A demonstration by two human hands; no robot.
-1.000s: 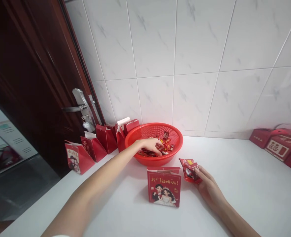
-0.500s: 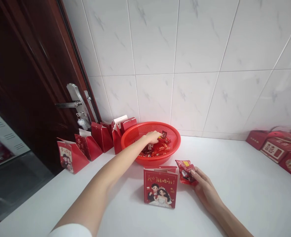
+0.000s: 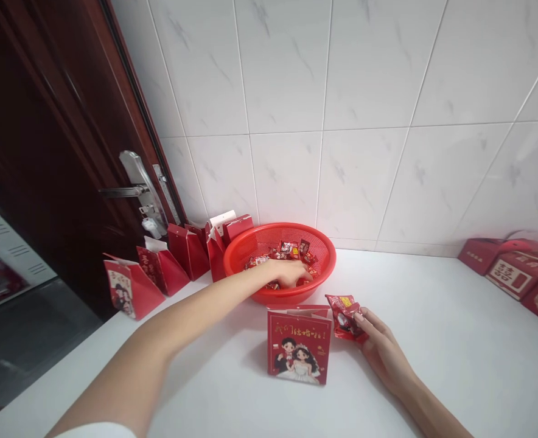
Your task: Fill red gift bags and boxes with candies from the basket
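Pinched between the thumb and fingers of your right hand (image 3: 385,350) is a red packet (image 3: 341,316), in the head view, with what looks like a smaller wrapper under the thumb. You grip it at the side near you, presumably because that leaves the rest of the packet free and uncrushed. Take the basket (image 3: 282,296) as the middle of the clock: that hand sits at 4 o'clock, just beside the red box (image 3: 299,347), which stands upright near 6 o'clock. The box's printed couple faces you and its top edge seems slightly parted; its free-standing shape probably explains why it needs no hand to steady it. Your left hand (image 3: 288,272) reaches over the near rim into the basket, fingers bent among the wrapped packets (image 3: 289,247); the fingertips are partly hidden, so you cannot tell whether they grip anything. The basket's sloping sides likely hold the loose packets together, within reach. At 9 o'clock, peaked red cartons (image 3: 143,289) stand along the table edge, perhaps set there to leave you elbow room. At 3 o'clock, well apart from your hands, are more decorated boxes (image 3: 509,277), near the tiled wall (image 3: 287,91).
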